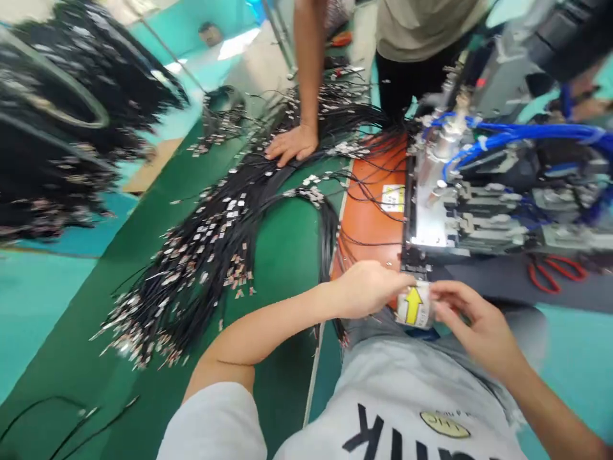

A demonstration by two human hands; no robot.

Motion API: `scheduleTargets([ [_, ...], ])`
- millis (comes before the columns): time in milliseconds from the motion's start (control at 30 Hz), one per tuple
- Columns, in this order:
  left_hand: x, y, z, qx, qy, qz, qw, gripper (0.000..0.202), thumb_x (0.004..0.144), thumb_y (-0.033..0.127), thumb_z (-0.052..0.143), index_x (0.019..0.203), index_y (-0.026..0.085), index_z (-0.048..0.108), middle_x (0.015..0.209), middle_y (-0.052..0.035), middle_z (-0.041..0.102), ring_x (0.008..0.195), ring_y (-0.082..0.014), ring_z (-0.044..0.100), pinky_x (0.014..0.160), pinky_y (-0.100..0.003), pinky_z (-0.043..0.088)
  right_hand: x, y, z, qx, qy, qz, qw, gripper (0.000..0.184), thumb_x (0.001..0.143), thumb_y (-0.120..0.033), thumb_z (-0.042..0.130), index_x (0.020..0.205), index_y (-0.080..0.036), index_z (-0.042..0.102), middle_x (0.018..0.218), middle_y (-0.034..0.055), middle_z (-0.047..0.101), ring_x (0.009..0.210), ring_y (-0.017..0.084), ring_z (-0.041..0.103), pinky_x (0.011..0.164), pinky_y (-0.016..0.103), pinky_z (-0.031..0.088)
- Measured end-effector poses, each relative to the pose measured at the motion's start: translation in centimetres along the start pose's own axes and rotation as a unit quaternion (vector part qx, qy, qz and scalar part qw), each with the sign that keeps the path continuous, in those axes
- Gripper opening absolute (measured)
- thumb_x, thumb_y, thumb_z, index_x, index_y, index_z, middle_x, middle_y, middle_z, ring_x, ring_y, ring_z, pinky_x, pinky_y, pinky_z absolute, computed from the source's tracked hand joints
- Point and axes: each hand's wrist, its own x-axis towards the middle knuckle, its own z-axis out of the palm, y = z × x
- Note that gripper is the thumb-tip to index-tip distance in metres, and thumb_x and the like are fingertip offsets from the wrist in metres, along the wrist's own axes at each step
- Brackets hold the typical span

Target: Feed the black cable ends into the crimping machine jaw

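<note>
In front of my body, my left hand [366,289] reaches to the machine's front edge, its fingers closed together. Whatever lies in them is too small or hidden to make out. Across from it, my right hand [472,316] is curled with thumb and fingertips drawn close, also on something I cannot make out. Between the two hands sits a white label with a yellow arrow [413,305]. Left of my left hand, a bundle of black cables [328,236] with white connectors hangs over the table edge, and a few thin cables cross the orange plate [373,220].
On the green table [287,249] lies a large heap of black cables [205,236]. A co-worker's hand [297,144] presses on it. The machine [498,198] with blue air hoses [536,131] stands at right, near red-handled scissors [558,273]. More cables [71,115] hang at upper left.
</note>
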Motion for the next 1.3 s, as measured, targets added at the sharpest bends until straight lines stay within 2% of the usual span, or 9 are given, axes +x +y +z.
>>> scheduleTargets([
  [100, 1.5, 0.2, 1.7, -0.074, 0.022, -0.078, 0.994, 0.022, 0.103, 0.03, 0.039, 0.112, 0.018, 0.054, 0.082, -0.003, 0.071, 0.071, -0.017, 0.067, 0.062, -0.028, 0.042, 0.9, -0.3, 0.3, -0.005, 0.026, -0.049, 0.998, 0.03, 0.088, -0.035, 0.067, 0.116, -0.024, 0.063, 0.1, 0.0062, 0.069, 0.075, 0.018, 0.062, 0.069, 0.032, 0.05],
  [200, 2.6, 0.5, 2.7, -0.135, 0.02, -0.107, 0.985, 0.019, 0.102, 0.031, 0.04, 0.097, 0.019, 0.053, 0.076, -0.0014, 0.067, 0.066, -0.0154, 0.064, 0.063, -0.027, 0.043, 1.8, -0.3, 0.2, 0.016, 0.056, -0.054, 0.997, 0.032, 0.087, -0.032, 0.069, 0.117, -0.023, 0.062, 0.1, 0.0052, 0.068, 0.075, 0.016, 0.061, 0.07, 0.032, 0.048],
  [367, 3.5, 1.0, 2.9, -0.143, 0.027, -0.105, 0.984, 0.015, 0.101, 0.027, 0.043, 0.099, 0.019, 0.055, 0.082, -0.002, 0.067, 0.071, -0.0155, 0.06, 0.072, -0.03, 0.045, 2.5, -0.8, 0.0, -0.008, 0.081, -0.102, 0.991, 0.008, 0.089, -0.024, 0.065, 0.095, -0.022, 0.069, 0.086, 0.0017, 0.066, 0.071, 0.014, 0.059, 0.065, 0.029, 0.045],
  [500, 4.2, 1.3, 2.9, -0.134, 0.053, -0.088, 0.986, 0.016, 0.1, 0.025, 0.045, 0.105, 0.018, 0.057, 0.089, -0.0037, 0.066, 0.079, -0.0166, 0.058, 0.076, -0.031, 0.044, 2.5, -1.2, -0.2, -0.048, 0.094, -0.131, 0.986, 0.007, 0.088, -0.023, 0.067, 0.094, -0.022, 0.069, 0.085, 0.0013, 0.066, 0.069, 0.014, 0.059, 0.066, 0.029, 0.046],
  [600, 4.8, 1.4, 3.2, -0.115, 0.043, -0.072, 0.99, 0.018, 0.1, 0.025, 0.044, 0.1, 0.017, 0.06, 0.086, -0.0045, 0.065, 0.078, -0.0171, 0.056, 0.074, -0.032, 0.043, 2.4, -1.4, -0.5, -0.098, 0.106, -0.133, 0.981, 0.003, 0.089, -0.021, 0.065, 0.087, -0.021, 0.067, 0.081, 0.0008, 0.066, 0.07, 0.015, 0.059, 0.068, 0.03, 0.046],
  [700, 5.2, 1.4, 3.5, -0.138, 0.027, -0.071, 0.987, 0.019, 0.1, 0.025, 0.044, 0.097, 0.016, 0.06, 0.084, -0.0042, 0.065, 0.075, -0.0162, 0.056, 0.071, -0.031, 0.043, 2.5, -1.3, -1.2, -0.101, 0.103, -0.113, 0.983, 0.012, 0.09, -0.019, 0.062, 0.079, -0.021, 0.065, 0.076, -0.0001, 0.065, 0.071, 0.015, 0.058, 0.068, 0.031, 0.044],
  [833, 5.0, 1.4, 3.9, -0.216, 0.033, -0.122, 0.968, 0.017, 0.1, 0.026, 0.046, 0.099, 0.018, 0.062, 0.08, -0.001, 0.065, 0.07, -0.0128, 0.058, 0.067, -0.026, 0.044, 2.8, -0.2, -2.2, 0.054, 0.142, -0.035, 0.988, 0.012, 0.092, -0.026, 0.063, 0.08, -0.021, 0.063, 0.071, -0.002, 0.061, 0.062, 0.012, 0.055, 0.059, 0.027, 0.043],
  [1033, 4.8, 1.3, 4.3, -0.244, 0.077, -0.157, 0.954, 0.014, 0.098, 0.028, 0.052, 0.098, 0.02, 0.063, 0.079, 0.0005, 0.065, 0.066, -0.0106, 0.059, 0.064, -0.023, 0.045, 3.4, 0.6, -1.9, 0.217, 0.036, 0.025, 0.975, 0.015, 0.085, -0.032, 0.074, 0.081, -0.019, 0.067, 0.072, -0.0021, 0.064, 0.06, 0.01, 0.055, 0.055, 0.022, 0.046],
  [1300, 4.6, 1.3, 5.6, -0.272, 0.138, -0.165, 0.938, 0.009, 0.096, 0.025, 0.056, 0.096, 0.019, 0.063, 0.083, -0.0005, 0.068, 0.068, -0.0103, 0.061, 0.065, -0.022, 0.049, 4.0, 1.7, -0.6, 0.216, 0.03, 0.039, 0.975, 0.016, 0.077, -0.031, 0.082, 0.081, -0.019, 0.072, 0.072, -0.0007, 0.066, 0.058, 0.011, 0.057, 0.053, 0.024, 0.047],
])
